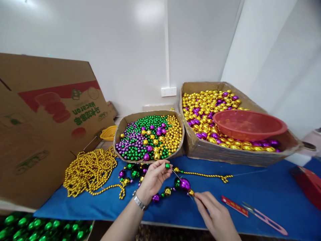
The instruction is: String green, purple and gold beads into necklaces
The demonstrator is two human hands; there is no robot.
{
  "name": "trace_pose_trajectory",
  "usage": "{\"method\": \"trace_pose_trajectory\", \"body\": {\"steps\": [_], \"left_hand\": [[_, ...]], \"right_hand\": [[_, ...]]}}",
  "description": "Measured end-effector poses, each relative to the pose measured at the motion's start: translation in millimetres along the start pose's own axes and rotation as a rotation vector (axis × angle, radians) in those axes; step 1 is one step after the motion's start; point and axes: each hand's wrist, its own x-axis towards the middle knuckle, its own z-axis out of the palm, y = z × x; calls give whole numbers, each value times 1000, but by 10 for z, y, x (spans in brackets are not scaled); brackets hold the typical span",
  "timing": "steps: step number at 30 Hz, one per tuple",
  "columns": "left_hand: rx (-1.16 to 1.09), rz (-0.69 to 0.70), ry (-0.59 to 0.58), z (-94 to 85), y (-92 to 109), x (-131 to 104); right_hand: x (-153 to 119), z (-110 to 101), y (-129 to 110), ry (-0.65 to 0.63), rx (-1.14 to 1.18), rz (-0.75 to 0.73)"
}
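Observation:
Between the thumb and fingers of my left hand [155, 177] is a small shiny green bead [167, 165]. A thin thread or needle [176, 174] runs from near that bead down toward a large purple bead [185, 184]. My right hand [216, 214] pinches at a gold bead [191, 192] just below the purple one; its fingertips partly hide what they grip. A dark green bead [177, 182] sits against the purple bead. The rest of the bead string [167, 191], in purple, gold and green, lies on the blue cloth [210, 194] and passes behind my left hand.
Behind my hands stand a box [117, 134] of mixed beads and a larger carton [220, 155] holding gold and purple beads and a red basket [250, 125]. Gold bead strands [90, 170] lie left, beside a tall cardboard box [50, 134]. Pink-handled snips [269, 221] and a red packet [234, 206] lie right.

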Motion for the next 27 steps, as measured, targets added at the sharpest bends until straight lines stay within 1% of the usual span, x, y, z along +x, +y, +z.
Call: {"method": "trace_pose_trajectory", "body": {"steps": [4,8,11,14,17,19,21,24,27], "left_hand": [[5,0,-32,-3,-18,0],[68,15,-49,0,-29,-5],[208,73,-26,41,-41,-18],[403,163,-7,145,-90,-27],[534,186,-48,275,-226,-10],[613,199,-90,337,-372,20],[700,237,-123,368,-542,56],[854,368,-165,380,-754,104],[988,480,-237,408,-815,139]], "right_hand": [[-10,-7,10,19,-17,-9],[-6,-16,11,16,-20,-13],[14,-45,20,9,-36,-4],[41,-87,65,11,-54,57],[30,-105,173,11,-30,181],[-17,-88,280,-14,11,269],[-88,-50,400,-54,59,322],[-197,7,565,-100,82,333],[-243,7,639,-98,46,329]]}}
